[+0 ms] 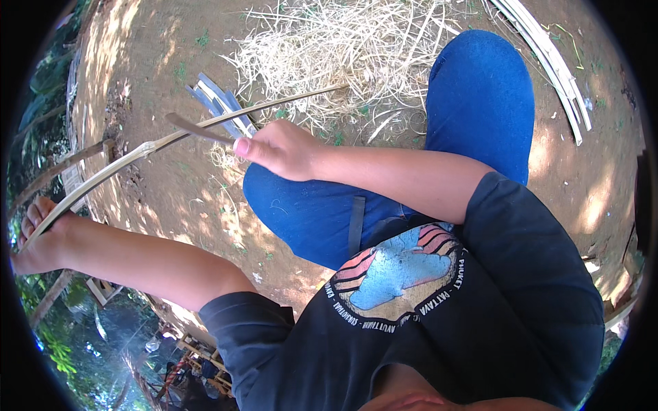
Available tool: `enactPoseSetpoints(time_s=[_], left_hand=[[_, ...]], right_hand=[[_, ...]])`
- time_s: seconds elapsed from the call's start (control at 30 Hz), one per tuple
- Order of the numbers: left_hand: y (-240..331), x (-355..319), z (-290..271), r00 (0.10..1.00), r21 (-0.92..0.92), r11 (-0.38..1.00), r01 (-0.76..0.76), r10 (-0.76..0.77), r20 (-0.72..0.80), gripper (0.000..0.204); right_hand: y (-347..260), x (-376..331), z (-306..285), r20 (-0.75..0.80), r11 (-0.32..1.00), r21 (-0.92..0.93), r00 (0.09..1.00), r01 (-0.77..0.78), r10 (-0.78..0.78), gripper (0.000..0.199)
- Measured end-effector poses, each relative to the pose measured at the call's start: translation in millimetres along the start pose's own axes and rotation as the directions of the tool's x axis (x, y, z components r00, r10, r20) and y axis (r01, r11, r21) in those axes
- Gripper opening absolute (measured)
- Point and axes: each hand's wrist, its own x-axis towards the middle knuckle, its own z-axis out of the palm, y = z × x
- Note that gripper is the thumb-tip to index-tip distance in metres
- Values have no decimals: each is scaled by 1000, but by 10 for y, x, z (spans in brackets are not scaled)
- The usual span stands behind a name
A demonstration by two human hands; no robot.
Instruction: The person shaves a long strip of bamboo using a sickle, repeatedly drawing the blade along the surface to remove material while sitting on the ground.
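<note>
A long bamboo strip [147, 147] with a raised node runs from far left up toward the middle. Its near end is in my left hand [46, 236], whose fingers are wrapped round it with the arm stretched out to the left. My right hand [281, 147] is closed, thumb on top, around a knife [199, 129] with a narrow brownish blade. The blade crosses the strip just beyond the node and seems to touch it. The knife's handle is hidden inside my fist. My right forearm lies above my blue-trousered legs [480, 103].
A heap of pale curled shavings [343, 55] covers the ground ahead. Grey-blue flat slats [219, 103] lie beyond my left knee. Long pale bamboo strips [548, 61] rest at the far right. Poles [58, 168] and foliage [48, 89] stand at the left on bare earth.
</note>
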Motion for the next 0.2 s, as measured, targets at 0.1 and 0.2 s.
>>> enactPoseSetpoints(time_s=[0.1,0.2], left_hand=[[32,304,-156,1000,67,998,-2,3,-16,41],[116,466,-256,1000,93,996,-9,8,20,41]], right_hand=[[680,-21,-217,-37,925,4,924,-380,380,80],[1278,-285,-623,-123,746,-112,754,-656,645,83]])
